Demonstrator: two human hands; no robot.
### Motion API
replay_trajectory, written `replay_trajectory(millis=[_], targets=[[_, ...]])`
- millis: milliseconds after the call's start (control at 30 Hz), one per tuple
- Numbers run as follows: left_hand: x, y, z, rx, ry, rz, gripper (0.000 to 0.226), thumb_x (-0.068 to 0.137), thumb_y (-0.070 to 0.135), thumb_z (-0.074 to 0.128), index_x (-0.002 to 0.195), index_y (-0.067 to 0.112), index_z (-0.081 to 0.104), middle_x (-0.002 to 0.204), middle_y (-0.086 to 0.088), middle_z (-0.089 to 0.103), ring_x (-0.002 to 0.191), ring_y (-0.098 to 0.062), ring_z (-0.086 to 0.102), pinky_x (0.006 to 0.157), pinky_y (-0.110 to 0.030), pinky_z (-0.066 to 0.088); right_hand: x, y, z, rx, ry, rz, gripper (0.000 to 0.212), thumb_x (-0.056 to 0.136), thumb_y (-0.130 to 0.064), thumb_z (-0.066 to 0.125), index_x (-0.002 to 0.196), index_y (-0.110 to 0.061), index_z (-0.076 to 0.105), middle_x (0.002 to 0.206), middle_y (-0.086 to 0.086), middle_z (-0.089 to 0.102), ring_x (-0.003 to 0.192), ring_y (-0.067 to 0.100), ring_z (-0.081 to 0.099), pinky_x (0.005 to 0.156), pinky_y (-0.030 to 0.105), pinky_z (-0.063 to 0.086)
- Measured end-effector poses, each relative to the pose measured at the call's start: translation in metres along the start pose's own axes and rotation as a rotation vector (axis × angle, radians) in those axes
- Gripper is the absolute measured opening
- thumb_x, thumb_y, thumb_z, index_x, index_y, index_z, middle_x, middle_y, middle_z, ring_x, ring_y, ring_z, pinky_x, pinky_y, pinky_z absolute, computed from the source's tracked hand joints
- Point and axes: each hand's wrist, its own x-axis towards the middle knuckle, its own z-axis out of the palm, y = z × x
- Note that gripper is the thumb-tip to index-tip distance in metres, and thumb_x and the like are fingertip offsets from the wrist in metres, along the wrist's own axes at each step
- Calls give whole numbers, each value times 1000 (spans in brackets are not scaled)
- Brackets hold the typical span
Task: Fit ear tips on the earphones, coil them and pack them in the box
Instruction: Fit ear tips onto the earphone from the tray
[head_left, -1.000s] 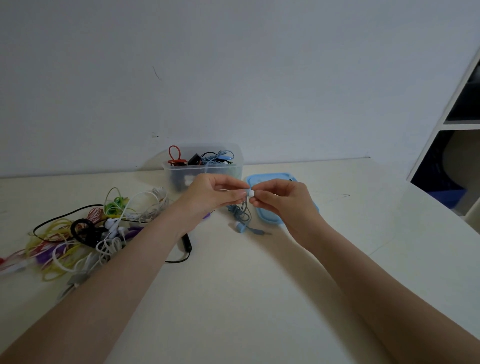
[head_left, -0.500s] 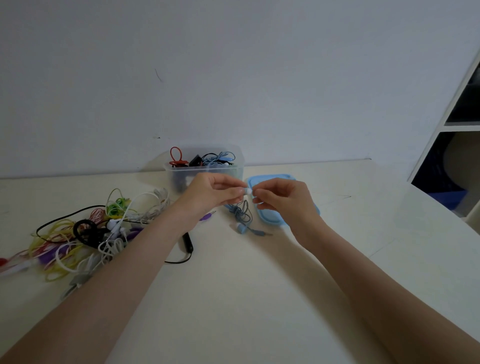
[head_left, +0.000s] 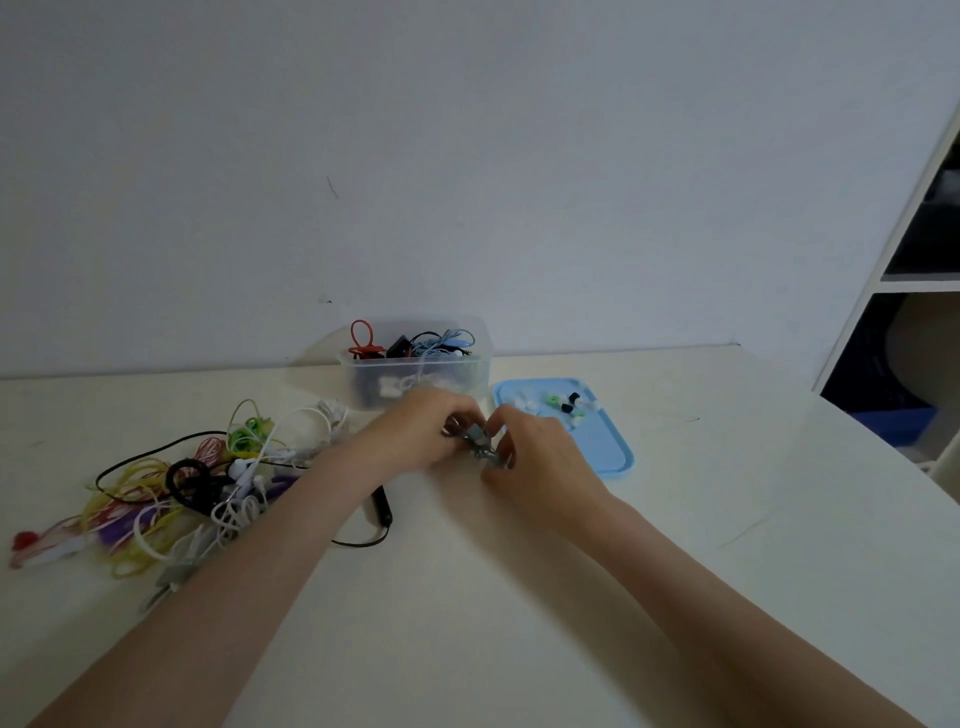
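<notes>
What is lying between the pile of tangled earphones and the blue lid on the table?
In the head view, both hands, left and right, meet there over the blue-grey earphones. A black cable also lies between pile and blue lid.

Dim, soft light; slight blur

Plain pale wall (head_left: 467, 156) behind cream table (head_left: 519, 623); white shelf unit (head_left: 914, 280) at right; dim light.
</notes>
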Motion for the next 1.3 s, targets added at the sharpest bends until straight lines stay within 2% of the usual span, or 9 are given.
replay_trajectory(millis=[133,233,367,600,800,967,1100,1167,1300], targets=[[7,2,-42,-98,197,26,19,77,8,71,95,14,71,91,0,69,81,-8,58,70,-13,41,27,-9,-25,124,146,-29,18,76,-6,68,93,-9,63,83,5,65,71,16,55,62,14,41],[20,2,-74,-120,384,-14,19,77,8,71,94,16,71,85,6,65,76,-3,57,64,-2,38,67,-27,-45,151,218,-86,17,77,-6,69,92,-8,65,77,2,61,67,12,53,55,4,37],[39,-12,-87,-64,497,-114,18,78,7,69,95,13,71,93,-4,69,85,-14,61,74,-16,41,116,-42,-42,113,220,-106,19,78,-4,66,97,-5,65,91,12,68,77,20,59,69,22,47],[57,-47,-80,15,170,-238,43,84,-7,50,118,16,62,122,-8,60,106,-21,59,79,-24,45,143,-26,-19,-117,10,-79,34,83,-6,63,117,-8,59,119,11,60,110,25,55,89,26,41],[38,-40,-77,15,302,-148,35,89,-4,46,107,16,68,113,-5,65,92,-14,58,82,-22,43,121,-28,-31,-1,157,-94,37,84,7,41,106,-6,68,109,10,68,101,24,61,86,25,45],[-5,-22,-73,15,192,-68,29,90,5,52,107,21,68,106,0,65,93,-10,58,79,-16,41,79,-39,-21,182,42,-197,16,85,-5,57,91,-3,72,91,14,71,79,25,65,79,38,52],[-38,-22,-68,105,-84,-105,33,89,5,53,116,20,63,111,2,64,95,-7,56,72,-9,41,50,-47,6,16,-256,-239,22,84,-13,66,105,-6,68,107,8,67,81,13,56,66,10,40],[-48,-26,-66,148,-177,-150,37,87,6,56,121,19,59,115,1,62,95,-7,55,75,-11,40,42,-52,18,27,-280,-247,27,84,-17,67,109,-7,67,111,6,66,80,8,49,60,6,34],[-62,-30,-69,150,-162,-171,34,87,7,56,119,17,61,113,-1,65,97,-11,59,86,-21,46,34,-63,31,92,-236,-287,23,81,-11,68,103,-3,69,101,12,69,59,-4,43,59,1,35]])
